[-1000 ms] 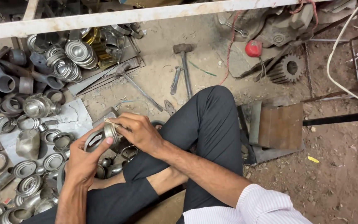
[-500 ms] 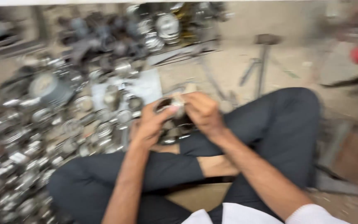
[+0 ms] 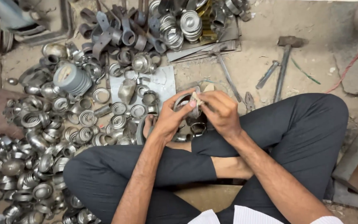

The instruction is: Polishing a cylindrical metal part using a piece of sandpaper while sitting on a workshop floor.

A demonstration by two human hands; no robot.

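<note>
Ring [image 3: 186,103] of dull grey metal, round, left hand [image 3: 168,120] grip closed on it; right hand [image 3: 222,114] pinching pale scrap [image 3: 196,98]

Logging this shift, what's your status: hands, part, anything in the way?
Left hand closed on metal ring. Right hand pressing small pale piece against it. Loose rings piled left, hammer right, neither blocking.

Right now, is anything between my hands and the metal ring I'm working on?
Nothing visible. The left hand grips the metal ring directly, and the right hand presses a small pale scrap against it.
</note>
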